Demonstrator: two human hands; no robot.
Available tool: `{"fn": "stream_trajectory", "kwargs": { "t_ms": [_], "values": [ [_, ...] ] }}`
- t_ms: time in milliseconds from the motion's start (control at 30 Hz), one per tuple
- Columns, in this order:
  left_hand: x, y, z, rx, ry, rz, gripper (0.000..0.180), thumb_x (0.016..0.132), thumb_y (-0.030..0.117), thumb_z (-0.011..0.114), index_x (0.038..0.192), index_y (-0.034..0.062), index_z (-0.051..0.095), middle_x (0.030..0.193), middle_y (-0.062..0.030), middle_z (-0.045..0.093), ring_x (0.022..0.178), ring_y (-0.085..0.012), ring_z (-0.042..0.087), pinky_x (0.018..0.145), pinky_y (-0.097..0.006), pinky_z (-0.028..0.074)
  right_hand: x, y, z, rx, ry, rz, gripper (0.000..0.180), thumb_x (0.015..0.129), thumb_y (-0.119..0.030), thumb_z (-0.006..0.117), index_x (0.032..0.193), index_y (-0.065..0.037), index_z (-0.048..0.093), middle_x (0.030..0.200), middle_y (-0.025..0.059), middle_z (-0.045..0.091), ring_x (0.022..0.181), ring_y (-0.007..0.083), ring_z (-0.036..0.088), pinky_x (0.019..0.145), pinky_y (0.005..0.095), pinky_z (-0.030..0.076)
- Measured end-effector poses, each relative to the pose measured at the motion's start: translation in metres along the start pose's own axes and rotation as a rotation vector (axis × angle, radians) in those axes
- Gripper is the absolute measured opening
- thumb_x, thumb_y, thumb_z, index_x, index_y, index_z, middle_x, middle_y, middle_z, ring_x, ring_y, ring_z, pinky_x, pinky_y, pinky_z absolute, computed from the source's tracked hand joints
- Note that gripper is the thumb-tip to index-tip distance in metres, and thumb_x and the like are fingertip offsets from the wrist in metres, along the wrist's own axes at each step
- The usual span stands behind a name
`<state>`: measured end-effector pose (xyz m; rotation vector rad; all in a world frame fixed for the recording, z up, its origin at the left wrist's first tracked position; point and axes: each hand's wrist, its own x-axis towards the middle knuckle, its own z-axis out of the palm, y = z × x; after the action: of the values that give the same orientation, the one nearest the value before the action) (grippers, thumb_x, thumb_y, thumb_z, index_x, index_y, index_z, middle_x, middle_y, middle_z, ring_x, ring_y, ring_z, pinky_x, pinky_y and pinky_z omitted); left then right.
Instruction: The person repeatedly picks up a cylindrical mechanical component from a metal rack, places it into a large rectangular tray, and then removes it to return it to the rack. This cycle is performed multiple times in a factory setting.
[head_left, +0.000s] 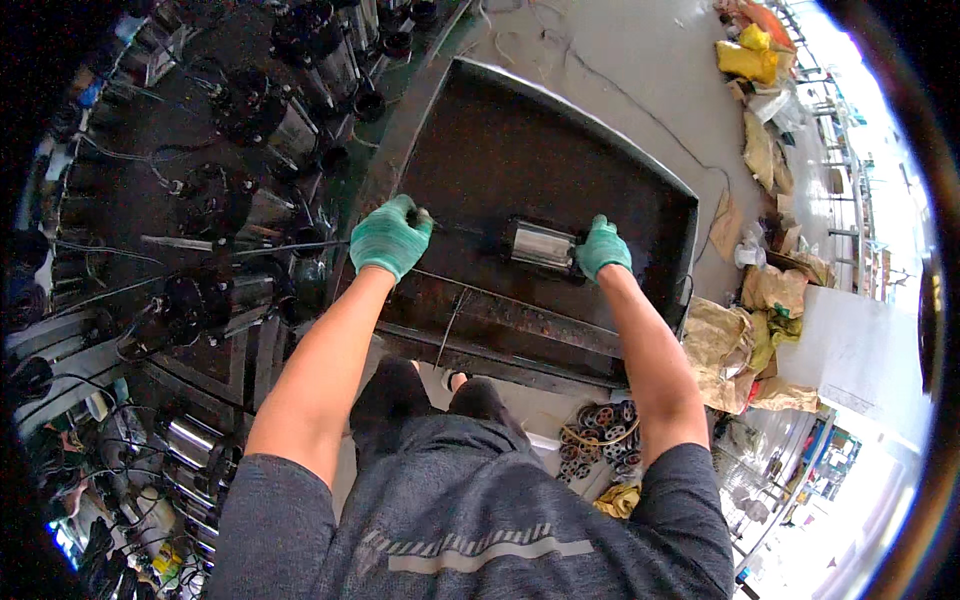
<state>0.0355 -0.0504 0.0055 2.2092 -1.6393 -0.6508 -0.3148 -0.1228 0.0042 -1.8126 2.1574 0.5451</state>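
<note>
A steel-bodied motor (pixel 543 246) with dark ends lies on its side in a large dark metal tray (pixel 530 130). My right hand (pixel 604 250), in a green knitted glove, is closed around the motor's right end, thumb on top. Left of the motor, my left hand (pixel 392 238), also gloved in green, is curled with its fingers together over a black cable (pixel 320 245). The cable comes in from the left; a thin dark line seems to run on toward the motor. What lies inside the left fingers is mostly hidden.
Similar steel-and-black motors (pixel 292 135) with cables crowd the left side. A crossbar (pixel 520 313) spans the tray's near part. Several dark round wheel-like parts (pixel 600 435) lie on the floor near my legs. Sacks (pixel 755 60) and cardboard (pixel 720 340) lie along the right.
</note>
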Motion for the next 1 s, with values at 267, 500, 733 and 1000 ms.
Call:
{"fn": "stream_trajectory", "kwargs": {
  "t_ms": [267,500,733,1000],
  "values": [
    [-0.001,-0.037,-0.059,-0.861,0.241,-0.076,0.032,0.098,0.033,0.067,0.09,0.0022,0.072,0.081,-0.0032,0.07,0.071,-0.0169,0.06,0.069,-0.036,0.049,-0.104,0.054,-0.117,0.044,0.11,-0.277,0.038,0.084,-0.031,0.074,0.114,-0.012,0.061,0.106,0.0198,0.071,0.103,0.0428,0.067,0.085,0.0527,0.053],
    [-0.092,0.004,-0.201,-0.862,0.236,0.031,0.023,0.1,0.026,0.062,0.095,0.0062,0.073,0.079,0.0016,0.064,0.072,-0.0062,0.054,0.066,-0.025,0.045,-0.16,0.09,-0.1,0.567,0.139,-0.475,0.024,0.084,-0.017,0.07,0.105,-0.008,0.064,0.092,0.0217,0.071,0.087,0.0437,0.068,0.073,0.0458,0.053],
    [-0.144,-0.021,-0.239,-0.51,0.125,0.128,0.027,0.102,0.031,0.061,0.108,0.0055,0.07,0.091,-0.0027,0.067,0.077,-0.0117,0.062,0.065,-0.029,0.056,-0.211,0.058,-0.057,0.536,0.104,-0.509,0.018,0.081,-0.019,0.073,0.095,-0.009,0.067,0.088,0.0206,0.071,0.087,0.0438,0.068,0.072,0.0487,0.055],
    [-0.167,-0.014,-0.212,-0.007,0.024,0.404,0.025,0.092,0.022,0.071,0.107,0.0015,0.071,0.097,-0.0194,0.073,0.089,-0.0361,0.071,0.078,-0.038,0.055,-0.224,0.045,-0.014,0.403,0.116,-0.488,0.024,0.081,-0.025,0.073,0.1,-0.011,0.066,0.096,0.0173,0.072,0.089,0.0418,0.068,0.074,0.0509,0.054]
  ]
}}
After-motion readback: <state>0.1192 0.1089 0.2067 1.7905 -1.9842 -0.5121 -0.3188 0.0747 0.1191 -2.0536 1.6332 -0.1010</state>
